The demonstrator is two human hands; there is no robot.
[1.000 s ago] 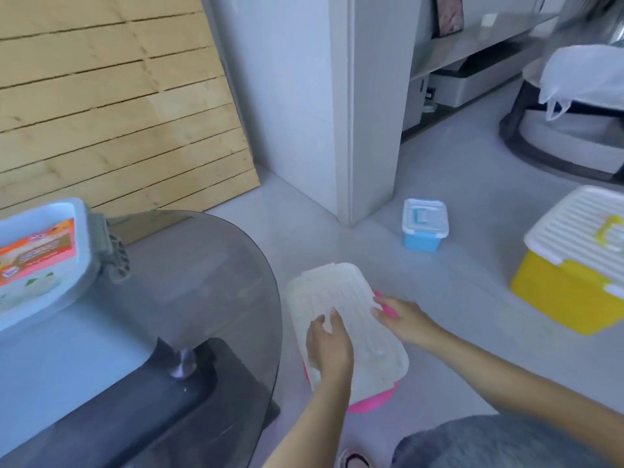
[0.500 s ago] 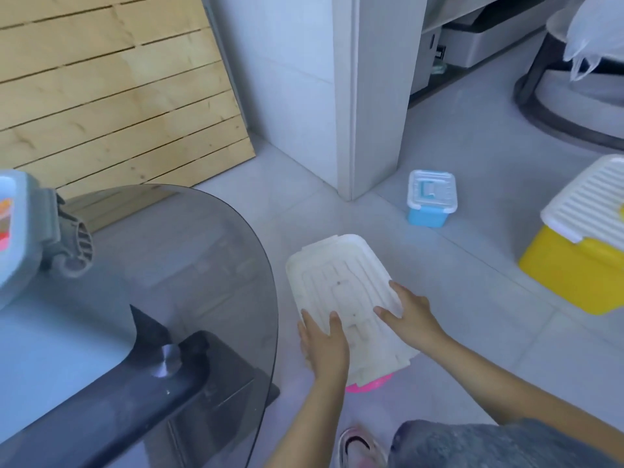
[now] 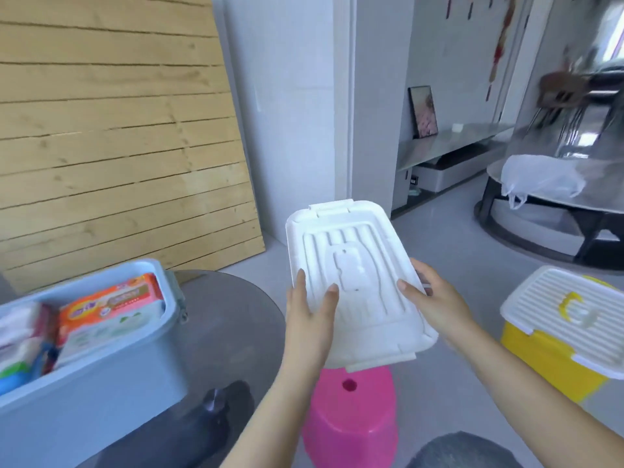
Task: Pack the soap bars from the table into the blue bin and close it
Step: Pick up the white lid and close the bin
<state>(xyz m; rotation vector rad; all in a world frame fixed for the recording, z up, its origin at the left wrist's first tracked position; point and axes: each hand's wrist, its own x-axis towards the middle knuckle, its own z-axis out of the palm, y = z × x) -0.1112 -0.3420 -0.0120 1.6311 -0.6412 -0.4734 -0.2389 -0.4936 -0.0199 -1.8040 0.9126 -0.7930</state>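
Head view: we hold the white ribbed plastic lid (image 3: 354, 285) tilted in the air above a pink plastic stool (image 3: 351, 417), left hand (image 3: 309, 315) and right hand (image 3: 435, 302) gripping its long edges. The open pale-blue plastic bin (image 3: 101, 366), filled with wrapped soap bars (image 3: 111, 309), stands on the round glass table (image 3: 233, 319) to the left.
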